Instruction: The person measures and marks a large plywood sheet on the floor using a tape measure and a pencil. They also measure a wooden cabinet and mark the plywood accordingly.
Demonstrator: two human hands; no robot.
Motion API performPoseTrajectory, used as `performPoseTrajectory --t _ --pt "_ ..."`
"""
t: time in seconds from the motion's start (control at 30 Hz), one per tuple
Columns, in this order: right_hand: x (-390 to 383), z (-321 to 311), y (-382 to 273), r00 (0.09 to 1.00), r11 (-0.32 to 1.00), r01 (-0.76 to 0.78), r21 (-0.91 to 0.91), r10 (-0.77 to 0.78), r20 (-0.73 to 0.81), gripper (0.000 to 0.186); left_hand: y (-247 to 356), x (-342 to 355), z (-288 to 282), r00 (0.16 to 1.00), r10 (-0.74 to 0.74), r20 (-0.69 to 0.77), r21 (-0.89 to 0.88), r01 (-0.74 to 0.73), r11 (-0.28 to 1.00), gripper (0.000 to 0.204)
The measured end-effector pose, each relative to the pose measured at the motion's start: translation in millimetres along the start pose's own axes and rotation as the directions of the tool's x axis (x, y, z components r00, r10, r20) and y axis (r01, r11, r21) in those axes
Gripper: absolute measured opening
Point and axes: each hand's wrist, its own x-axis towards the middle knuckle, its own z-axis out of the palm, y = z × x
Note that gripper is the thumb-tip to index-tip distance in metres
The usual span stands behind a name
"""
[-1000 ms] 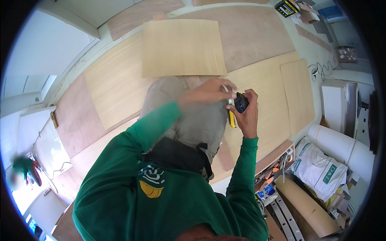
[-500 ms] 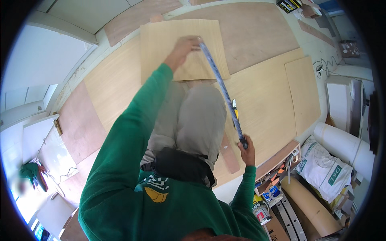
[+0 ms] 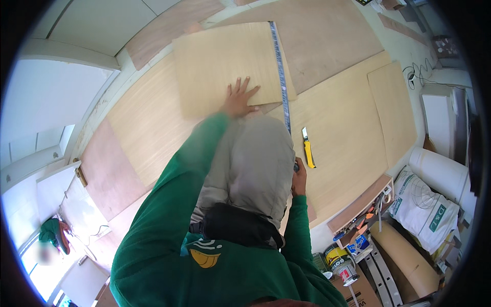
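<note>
My left hand [image 3: 240, 98] lies flat with spread fingers on a pale wooden board [image 3: 220, 56] in front of my knees. Along the board's right side runs the blade [image 3: 281, 71] of a tape measure, its far end at the board's far edge. By my right knee, my right hand [image 3: 300, 179] is closed round the dark case of the tape measure [image 3: 296, 166], which my leg partly hides. A yellow utility knife [image 3: 308, 149] with its blade out lies on the larger wood sheet [image 3: 342, 133], just right of the tape.
More thin wood sheets [image 3: 317, 36] cover the floor around me. At the right stand an open wooden toolbox [image 3: 353, 210], a white sack [image 3: 424, 210], a white roll [image 3: 437, 169], a brown roll [image 3: 404, 256] and a paint can [image 3: 340, 258]. A black cable [image 3: 420, 71] lies far right.
My left hand has let go of the tape's end and come down flat on the board. The blade now lies along the board's right side. My right hand has moved left, toward my knee.
</note>
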Motion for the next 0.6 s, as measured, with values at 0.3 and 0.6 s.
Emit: performPoseTrajectory --t 0.3,0.6 --pt "38 33 -26 0.992 0.991 0.128 -0.03 -0.127 0.025 0.036 -16 3 -1 1.0 0.018 0.006 0.015 -0.018 1.0 0.112" --pt "58 39 -13 0.995 0.993 0.103 -0.054 -0.102 0.021 0.031 -18 6 3 0.996 -0.01 -0.093 -0.083 0.002 0.997 0.12"
